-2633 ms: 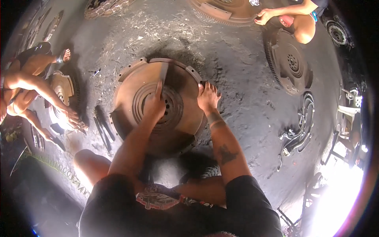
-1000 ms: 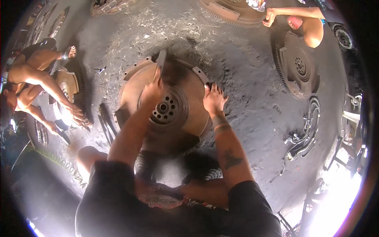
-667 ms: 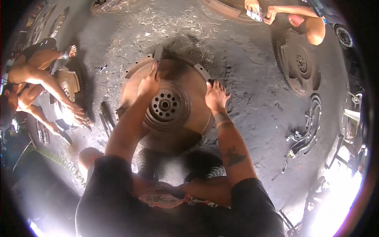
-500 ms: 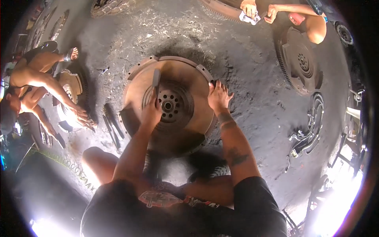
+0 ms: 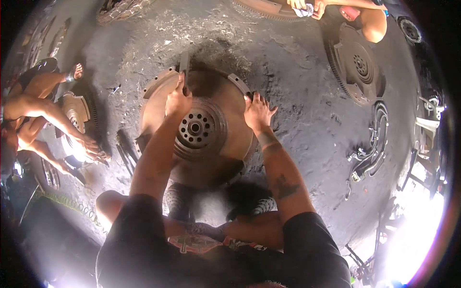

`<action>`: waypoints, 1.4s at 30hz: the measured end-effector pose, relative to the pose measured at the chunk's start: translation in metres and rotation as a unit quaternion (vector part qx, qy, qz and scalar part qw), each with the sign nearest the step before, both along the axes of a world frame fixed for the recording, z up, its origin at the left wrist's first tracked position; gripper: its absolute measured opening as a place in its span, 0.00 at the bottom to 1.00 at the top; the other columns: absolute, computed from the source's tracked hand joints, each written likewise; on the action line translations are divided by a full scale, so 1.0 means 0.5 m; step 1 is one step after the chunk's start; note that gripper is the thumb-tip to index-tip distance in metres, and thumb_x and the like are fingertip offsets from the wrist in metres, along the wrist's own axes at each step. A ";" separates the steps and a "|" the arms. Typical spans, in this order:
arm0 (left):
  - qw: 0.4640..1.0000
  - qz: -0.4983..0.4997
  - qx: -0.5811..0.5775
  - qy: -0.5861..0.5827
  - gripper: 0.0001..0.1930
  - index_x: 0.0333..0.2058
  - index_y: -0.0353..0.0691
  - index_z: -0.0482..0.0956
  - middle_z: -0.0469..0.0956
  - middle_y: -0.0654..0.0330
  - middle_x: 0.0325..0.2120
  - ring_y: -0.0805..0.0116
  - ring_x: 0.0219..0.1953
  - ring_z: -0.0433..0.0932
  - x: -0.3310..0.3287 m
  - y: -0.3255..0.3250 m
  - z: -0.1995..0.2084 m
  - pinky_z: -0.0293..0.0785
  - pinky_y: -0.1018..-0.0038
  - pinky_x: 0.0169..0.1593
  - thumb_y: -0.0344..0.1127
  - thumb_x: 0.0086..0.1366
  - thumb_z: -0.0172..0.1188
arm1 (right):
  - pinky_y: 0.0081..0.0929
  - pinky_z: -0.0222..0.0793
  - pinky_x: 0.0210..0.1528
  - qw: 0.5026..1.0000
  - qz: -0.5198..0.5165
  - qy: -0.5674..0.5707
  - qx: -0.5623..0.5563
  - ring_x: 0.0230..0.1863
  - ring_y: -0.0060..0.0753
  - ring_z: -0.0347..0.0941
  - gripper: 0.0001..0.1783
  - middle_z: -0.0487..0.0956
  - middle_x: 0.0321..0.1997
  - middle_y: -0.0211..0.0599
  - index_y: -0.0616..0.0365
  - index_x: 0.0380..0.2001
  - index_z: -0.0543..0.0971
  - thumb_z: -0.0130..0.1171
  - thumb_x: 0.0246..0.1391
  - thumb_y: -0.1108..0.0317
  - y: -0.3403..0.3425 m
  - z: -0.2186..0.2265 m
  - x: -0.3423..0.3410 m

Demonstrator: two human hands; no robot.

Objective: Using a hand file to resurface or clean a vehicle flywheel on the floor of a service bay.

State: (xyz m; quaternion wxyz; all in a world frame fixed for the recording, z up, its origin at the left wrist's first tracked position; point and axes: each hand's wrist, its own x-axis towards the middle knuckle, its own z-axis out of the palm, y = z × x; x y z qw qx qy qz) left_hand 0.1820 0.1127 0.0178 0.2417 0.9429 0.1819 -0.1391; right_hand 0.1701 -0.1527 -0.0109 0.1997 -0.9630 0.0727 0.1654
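- Left grip: the left hand (image 5: 177, 102) is closed around the near end of a flat grey bar (image 5: 185, 62), index finger laid along it. The bar's underside is hidden, so I cannot tell from here whether it touches the metal.
- Right grip: the right hand (image 5: 258, 113) is spread wide at the right rim of the large flywheel (image 5: 235, 110), thumb inward and fingers reaching past the edge. It is not closed around anything.
- Bar, orientation: long axis runs nearly straight away from the person; the free end reaches over the far rim, left of centre.
- Bar, handling: likely stiff and light enough for one hand. Hold at the near end, as shown.
- Flywheel, position: face up on the floor (image 5: 302, 96), directly in front of the person. Being round, it has no long axis in plan; the drilled hub (image 5: 196, 127) faces upward.
- Flywheel, handling: probably heavy, rigid and hard to damage (dust may make the face slippery). Take hold at opposite sides of the rim.
- Surroundings: two slim tools (image 5: 126, 156) lie to the left; a hose-and-cable bundle (image 5: 372, 144) lies well to the right.
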 end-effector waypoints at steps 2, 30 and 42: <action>0.999 -0.015 0.010 -0.031 0.40 0.71 0.64 0.44 0.81 0.42 0.39 0.39 0.41 0.80 -0.056 -0.012 -0.046 0.75 0.51 0.44 0.36 0.65 0.54 | 0.79 0.37 0.67 1.000 -0.003 -0.017 -0.025 0.66 0.54 0.64 0.32 0.73 0.60 0.49 0.58 0.61 0.66 0.34 0.69 0.43 0.002 -0.012 -0.004; 0.997 -0.082 0.002 -0.009 0.38 0.72 0.56 0.46 0.80 0.40 0.42 0.41 0.37 0.81 -0.086 -0.103 -0.023 0.77 0.53 0.42 0.35 0.65 0.51 | 0.82 0.35 0.66 1.000 -0.003 0.007 0.001 0.64 0.55 0.67 0.32 0.73 0.59 0.51 0.60 0.58 0.67 0.33 0.69 0.43 -0.010 0.013 0.000; 0.987 -0.124 -0.050 -0.085 0.39 0.71 0.58 0.46 0.80 0.39 0.40 0.36 0.39 0.79 -0.048 -0.148 -0.048 0.75 0.49 0.44 0.35 0.65 0.53 | 0.80 0.34 0.67 1.000 0.003 0.030 -0.001 0.67 0.54 0.63 0.34 0.69 0.63 0.52 0.59 0.65 0.61 0.30 0.70 0.44 -0.014 0.023 0.002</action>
